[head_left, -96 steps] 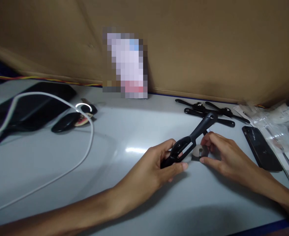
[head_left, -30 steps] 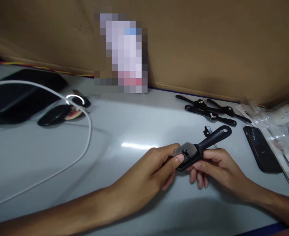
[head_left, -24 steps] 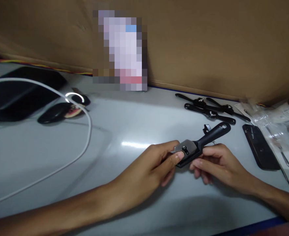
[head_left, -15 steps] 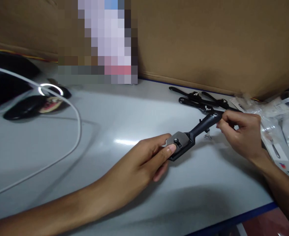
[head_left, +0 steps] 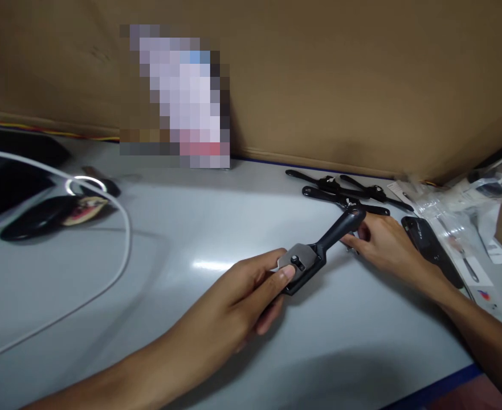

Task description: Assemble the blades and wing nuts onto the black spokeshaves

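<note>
My left hand (head_left: 251,299) is closed on a black metal spokeshave (head_left: 308,276), its thumb pressing a flat grey blade (head_left: 291,262) against the body. A small screw head shows in the blade's slot. The spokeshave's free handle (head_left: 340,228) points up and right, toward my right hand (head_left: 385,242). Behind that handle, the curled fingers of my right hand pinch a small part with a silver wing screw (head_left: 352,250); the handle partly hides the fingertips and the part. More black spokeshaves (head_left: 323,195) lie just beyond, toward the back of the table.
A dark phone (head_left: 432,250) lies right of my right hand, beside clear plastic packaging (head_left: 464,250). A white cable (head_left: 126,228) loops across the left of the grey table (head_left: 169,353), near a black mouse (head_left: 41,219). A cardboard wall (head_left: 340,85) stands behind.
My right hand has moved left and down from beside the handle's end to the wing screw behind it, uncovering the phone. My left hand keeps its hold on the spokeshave. The view has tilted slightly.
</note>
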`<act>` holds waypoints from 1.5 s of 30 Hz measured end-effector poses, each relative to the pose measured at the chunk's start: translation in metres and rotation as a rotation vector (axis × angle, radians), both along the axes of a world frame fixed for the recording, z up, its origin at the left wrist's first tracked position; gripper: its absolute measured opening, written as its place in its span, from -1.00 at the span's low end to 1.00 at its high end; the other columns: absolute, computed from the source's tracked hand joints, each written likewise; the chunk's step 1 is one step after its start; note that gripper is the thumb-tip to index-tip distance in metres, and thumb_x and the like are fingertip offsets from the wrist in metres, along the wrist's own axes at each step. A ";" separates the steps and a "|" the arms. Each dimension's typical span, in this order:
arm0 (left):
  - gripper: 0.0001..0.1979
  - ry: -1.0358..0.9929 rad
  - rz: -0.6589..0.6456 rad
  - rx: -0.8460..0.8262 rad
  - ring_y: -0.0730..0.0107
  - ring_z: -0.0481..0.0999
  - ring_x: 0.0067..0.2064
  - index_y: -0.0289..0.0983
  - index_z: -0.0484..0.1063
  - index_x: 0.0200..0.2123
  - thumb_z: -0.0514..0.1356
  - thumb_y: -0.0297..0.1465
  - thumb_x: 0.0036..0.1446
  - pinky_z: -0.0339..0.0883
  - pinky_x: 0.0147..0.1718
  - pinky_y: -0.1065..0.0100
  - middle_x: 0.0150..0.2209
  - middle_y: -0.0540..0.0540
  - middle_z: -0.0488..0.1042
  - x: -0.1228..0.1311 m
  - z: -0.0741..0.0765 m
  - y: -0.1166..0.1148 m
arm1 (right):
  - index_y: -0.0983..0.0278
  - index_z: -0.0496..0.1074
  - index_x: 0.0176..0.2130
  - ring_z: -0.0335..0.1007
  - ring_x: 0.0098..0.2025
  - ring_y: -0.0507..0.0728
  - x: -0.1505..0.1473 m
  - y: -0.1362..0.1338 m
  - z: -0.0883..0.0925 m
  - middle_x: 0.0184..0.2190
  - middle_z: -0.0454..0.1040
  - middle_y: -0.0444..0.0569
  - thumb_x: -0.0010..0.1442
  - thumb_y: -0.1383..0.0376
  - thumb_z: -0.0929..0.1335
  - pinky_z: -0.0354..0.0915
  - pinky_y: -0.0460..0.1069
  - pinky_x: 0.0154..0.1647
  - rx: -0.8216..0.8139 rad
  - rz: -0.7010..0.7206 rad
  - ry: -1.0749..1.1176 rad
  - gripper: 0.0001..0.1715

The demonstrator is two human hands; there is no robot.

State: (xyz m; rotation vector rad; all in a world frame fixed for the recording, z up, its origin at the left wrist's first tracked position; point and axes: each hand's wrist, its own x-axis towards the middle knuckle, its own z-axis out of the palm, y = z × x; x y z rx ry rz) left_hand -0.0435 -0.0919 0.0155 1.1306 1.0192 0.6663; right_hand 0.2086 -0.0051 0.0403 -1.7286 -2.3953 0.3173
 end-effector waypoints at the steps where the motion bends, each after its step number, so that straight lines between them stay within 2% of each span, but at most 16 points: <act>1: -0.58 0.001 -0.002 -0.003 0.64 -0.11 -0.75 -0.18 0.26 -0.33 0.08 0.05 0.34 -0.20 -0.83 0.58 -0.67 0.22 0.17 0.000 -0.001 0.000 | 0.24 0.40 -0.39 0.21 -0.49 0.07 0.000 0.003 -0.002 -0.51 0.39 -0.13 0.19 0.13 0.45 -0.01 -0.02 -0.43 -0.057 -0.006 0.080 -0.73; 4: -0.55 0.008 -0.010 0.003 0.65 -0.10 -0.76 -0.18 0.23 -0.38 0.09 0.07 0.32 -0.18 -0.84 0.58 -0.67 0.22 0.20 -0.001 -0.002 0.001 | 0.24 0.35 -0.50 0.18 -0.49 0.04 0.003 0.015 -0.007 -0.57 0.33 -0.18 0.08 0.16 0.48 0.02 -0.04 -0.44 -0.208 0.018 0.292 -0.69; 8: -0.54 0.020 -0.005 -0.007 0.64 -0.08 -0.78 -0.17 0.19 -0.40 0.08 0.08 0.30 -0.17 -0.85 0.57 -0.67 0.21 0.21 -0.001 -0.002 0.002 | 0.25 0.36 -0.56 0.18 -0.48 0.04 0.009 0.021 -0.001 -0.58 0.29 -0.16 0.19 0.10 0.38 0.07 -0.02 -0.41 -0.245 0.044 0.398 -0.60; 11: -0.56 0.011 0.005 -0.012 0.64 -0.07 -0.78 -0.16 0.18 -0.40 0.07 0.06 0.31 -0.15 -0.85 0.57 -0.67 0.22 0.20 0.000 0.000 0.002 | 0.26 0.41 -0.52 0.10 -0.51 0.01 0.015 0.015 0.015 -0.57 0.24 -0.18 0.23 0.09 0.40 0.03 -0.04 -0.47 -0.163 -0.044 0.590 -0.61; 14: -0.57 -0.005 0.001 0.011 0.66 -0.06 -0.77 -0.17 0.16 -0.42 0.09 0.03 0.29 -0.14 -0.83 0.59 -0.68 0.23 0.17 0.002 0.007 0.002 | 0.24 0.36 -0.53 0.04 -0.55 -0.02 0.018 0.005 0.029 -0.58 0.19 -0.22 0.23 0.15 0.46 -0.01 -0.07 -0.56 -0.002 -0.092 0.854 -0.61; 16: -0.59 0.014 -0.032 0.020 0.66 0.01 -0.76 -0.17 0.15 -0.43 0.09 -0.01 0.29 -0.11 -0.82 0.59 -0.66 0.21 0.21 0.004 0.012 0.003 | 0.24 0.38 -0.50 0.12 -0.56 -0.03 0.016 -0.004 0.034 -0.58 0.25 -0.22 0.21 0.22 0.49 0.06 -0.10 -0.58 0.025 -0.061 0.988 -0.67; 18: -0.61 0.018 -0.020 0.051 0.65 0.03 -0.75 -0.18 0.14 -0.45 0.07 -0.04 0.29 -0.10 -0.81 0.59 -0.67 0.20 0.20 0.005 0.016 0.004 | 0.22 0.48 -0.40 0.22 -0.56 -0.03 0.010 -0.016 0.035 -0.53 0.38 -0.19 0.19 0.25 0.51 0.11 -0.12 -0.63 -0.020 -0.034 1.032 -0.81; 21: -0.65 0.034 -0.007 0.081 0.63 0.04 -0.74 -0.18 0.16 -0.45 0.04 -0.10 0.31 -0.07 -0.78 0.57 -0.68 0.19 0.20 0.006 0.017 0.005 | 0.21 0.54 -0.29 0.31 -0.55 -0.02 -0.008 -0.037 0.031 -0.48 0.50 -0.15 0.26 0.21 0.48 0.23 -0.15 -0.64 -0.156 0.035 0.992 -0.87; 23: -0.67 0.040 -0.006 0.102 0.61 0.05 -0.74 -0.18 0.18 -0.44 0.03 -0.13 0.32 -0.06 -0.76 0.54 -0.68 0.19 0.20 0.006 0.017 0.005 | 0.23 0.55 -0.30 0.32 -0.56 -0.03 -0.022 -0.050 0.028 -0.48 0.51 -0.12 0.33 0.17 0.42 0.27 -0.16 -0.64 -0.256 0.094 0.932 -0.79; 25: -0.69 0.046 -0.012 0.131 0.60 0.06 -0.75 -0.19 0.24 -0.41 0.02 -0.14 0.32 -0.07 -0.76 0.52 -0.68 0.19 0.20 0.006 0.016 0.005 | 0.25 0.54 -0.24 0.32 -0.59 -0.04 -0.034 -0.059 0.024 -0.48 0.53 -0.12 0.33 0.17 0.41 0.26 -0.18 -0.66 -0.322 0.104 0.913 -0.81; 28: -0.69 0.058 -0.022 0.165 0.58 0.05 -0.75 -0.22 0.32 -0.36 0.01 -0.15 0.32 -0.08 -0.75 0.49 -0.68 0.19 0.20 0.007 0.015 0.005 | 0.23 0.43 -0.21 0.30 -0.65 -0.05 -0.048 -0.066 0.019 -0.53 0.54 -0.16 0.26 0.21 0.44 0.23 -0.17 -0.69 -0.344 0.056 0.958 -0.84; 31: -0.69 0.067 -0.027 0.173 0.57 0.05 -0.73 -0.22 0.34 -0.36 0.00 -0.16 0.32 -0.05 -0.75 0.50 -0.68 0.19 0.20 0.007 0.014 0.005 | 0.21 0.34 -0.24 0.25 -0.69 -0.05 -0.055 -0.067 0.015 -0.59 0.48 -0.24 0.23 0.24 0.44 0.16 -0.17 -0.72 -0.288 0.030 0.974 -0.81; 37: -0.60 0.098 -0.010 0.172 0.60 0.07 -0.73 -0.18 0.20 -0.49 -0.01 -0.10 0.34 -0.07 -0.78 0.53 -0.67 0.16 0.20 0.007 0.013 0.004 | 0.22 0.38 -0.29 0.14 -0.66 -0.08 -0.058 -0.061 0.006 -0.64 0.29 -0.33 0.25 0.29 0.42 0.09 -0.15 -0.65 -0.085 0.074 0.827 -0.88; 45: -0.58 0.109 -0.002 0.118 0.61 0.04 -0.76 -0.19 0.17 -0.51 -0.04 -0.12 0.36 -0.08 -0.81 0.53 -0.68 0.17 0.19 0.006 0.018 0.002 | 0.26 0.46 -0.20 0.22 -0.59 -0.07 -0.058 -0.061 -0.002 -0.60 0.28 -0.31 0.30 0.38 0.41 0.15 -0.14 -0.56 0.206 0.238 0.602 -0.95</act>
